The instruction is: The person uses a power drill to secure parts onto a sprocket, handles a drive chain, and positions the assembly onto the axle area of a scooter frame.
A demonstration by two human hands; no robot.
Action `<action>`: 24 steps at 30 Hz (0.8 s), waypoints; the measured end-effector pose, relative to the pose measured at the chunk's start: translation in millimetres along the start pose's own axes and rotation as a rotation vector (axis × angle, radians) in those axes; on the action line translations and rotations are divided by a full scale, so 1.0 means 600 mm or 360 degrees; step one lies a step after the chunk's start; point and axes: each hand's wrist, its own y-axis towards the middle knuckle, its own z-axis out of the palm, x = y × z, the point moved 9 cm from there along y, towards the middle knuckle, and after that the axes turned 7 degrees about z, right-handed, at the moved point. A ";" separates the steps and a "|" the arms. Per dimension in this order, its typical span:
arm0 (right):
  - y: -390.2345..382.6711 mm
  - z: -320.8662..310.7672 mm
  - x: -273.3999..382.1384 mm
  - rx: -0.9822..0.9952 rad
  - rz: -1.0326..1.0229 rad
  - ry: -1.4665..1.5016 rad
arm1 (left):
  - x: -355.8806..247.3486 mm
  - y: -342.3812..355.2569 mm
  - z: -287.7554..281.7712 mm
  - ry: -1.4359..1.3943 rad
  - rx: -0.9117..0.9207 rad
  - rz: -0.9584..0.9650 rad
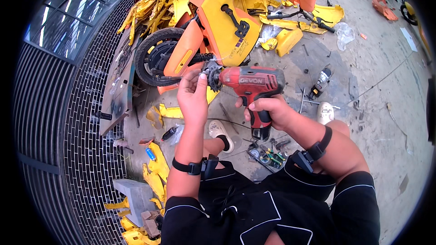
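My right hand (271,109) is wrapped round the handle of a red and grey cordless drill (259,79), which points left. At its nose is a dark, round metal part with a toothed-looking edge (213,80). The fingers of my left hand (193,91) are closed on this part from the left, and its exact kind is hard to make out. Just beyond my hands stands an electric bike with a yellow and orange body (229,29). Its black-tyred wheel (156,56) is to the left of my left hand.
Yellow body panels (159,4) are heaped at the far left. A second power tool (321,81) lies on the concrete to the right. Hand tools (272,154) sit in a tray between my feet. At the left are a board (119,95) and a grey block (136,197).
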 end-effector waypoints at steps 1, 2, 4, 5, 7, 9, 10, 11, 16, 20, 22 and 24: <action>0.002 -0.002 -0.003 -0.0002 0.0002 -0.0004 | 0.002 0.004 -0.001 -0.0019 -0.0014 -0.0003; 0.003 -0.003 -0.005 -0.0004 0.0005 -0.0007 | 0.001 0.008 0.000 -0.0058 0.0003 -0.0017; 0.004 -0.006 -0.005 -0.0010 0.0005 -0.0008 | -0.001 0.017 0.004 -0.0145 0.0037 -0.0046; 0.004 -0.007 -0.005 -0.0013 0.0005 -0.0009 | 0.004 0.022 0.004 -0.0140 0.0030 -0.0086; 0.006 -0.004 -0.006 -0.0011 0.0015 -0.0004 | 0.010 0.030 -0.006 -0.0118 0.0005 -0.0163; 0.007 -0.004 -0.008 -0.0006 0.0028 0.0006 | 0.020 0.039 -0.016 -0.0251 0.0022 -0.0282; 0.008 -0.005 -0.010 -0.0002 0.0037 0.0012 | 0.023 0.042 -0.018 -0.0319 0.0032 -0.0342; 0.009 -0.005 -0.012 0.0003 0.0046 0.0020 | 0.023 0.042 -0.018 -0.0322 0.0073 -0.0397; 0.007 -0.004 -0.015 -0.0018 0.0086 0.0018 | 0.006 0.047 -0.005 -0.0136 0.0315 -0.0559; 0.012 -0.006 -0.033 0.0000 0.0179 -0.0013 | -0.007 0.048 0.010 0.0073 0.0543 -0.0507; 0.016 -0.006 -0.039 0.0016 0.0164 -0.0043 | -0.017 0.046 0.019 0.0133 0.0563 -0.0442; 0.018 -0.005 -0.041 0.0022 0.0161 -0.0061 | -0.022 0.046 0.024 0.0188 0.0610 -0.0375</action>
